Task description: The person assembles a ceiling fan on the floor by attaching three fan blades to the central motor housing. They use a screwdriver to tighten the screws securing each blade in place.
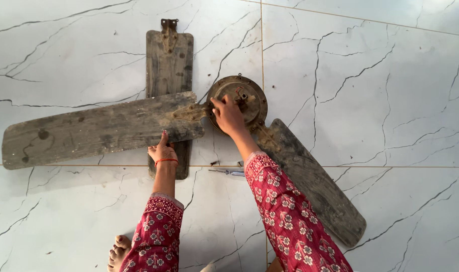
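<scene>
An old ceiling fan lies in pieces on the white marble-patterned floor (380, 100), and the work of taking it apart looks partly done, judging from how the parts lie. The round motor housing (238, 100) sits near the middle of the view with its open face up, small red wires showing at the hub. One dirty blade, the right blade (315, 184), runs from the housing down toward the lower right and seems joined to it by its bracket, though the arm crossing over hides part of the joint. The long left blade (98, 130) stretches out to the left with its bracket end touching or just beside the housing rim; whether it is fastened there I cannot tell. A third blade, the loose blade (169, 65), lies apart from the housing, upright in the view and partly under the left blade, with its metal bracket at the far end free, so that one is plainly off. The right hand (228, 115) rests on the housing rim with the fingers curled together at the bracket area; if it pinches a small screw or part, that is too small to see. The left hand (162, 150) presses fingertips-down, fingers together, on the near edge of the left blade, clamped on nothing. A screwdriver (228, 172) lies on the floor between the two forearms, untouched. A bare foot (118, 252) shows at the bottom edge.
</scene>
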